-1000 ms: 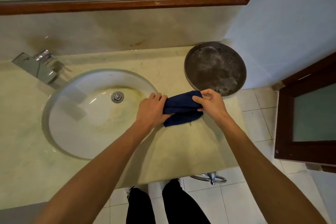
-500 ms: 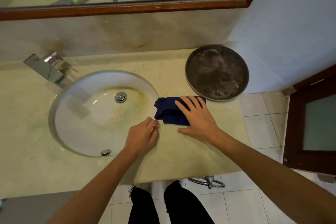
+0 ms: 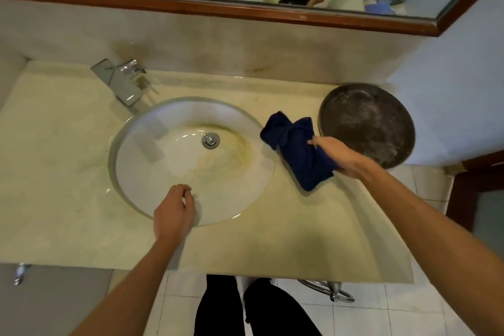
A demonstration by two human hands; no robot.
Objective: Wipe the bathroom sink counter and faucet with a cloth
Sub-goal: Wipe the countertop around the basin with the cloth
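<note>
A dark blue cloth [image 3: 294,144] lies bunched on the pale marble counter [image 3: 300,232], between the sink and a dark round tray. My right hand [image 3: 338,157] grips the cloth's right end, close to the tray's rim. The round white sink [image 3: 141,166] has a yellowish stain around its drain [image 3: 210,140]. My left hand [image 3: 173,213] hovers over the sink's near rim with fingers loosely curled, holding nothing. The chrome faucet [image 3: 120,83] stands at the back left, with neither hand touching it.
A dark, dusty round tray [image 3: 368,123] sits on the counter's far right corner against the wall. A wood-framed mirror [image 3: 245,11] runs above the backsplash. A dark wooden door [image 3: 477,185] stands to the right. My legs and a metal ring [image 3: 332,292] show below the counter edge.
Both hands held the cloth, then my left hand let go and drew back over the sink rim. My right hand went from pressing flat on the cloth to gripping it nearer the tray.
</note>
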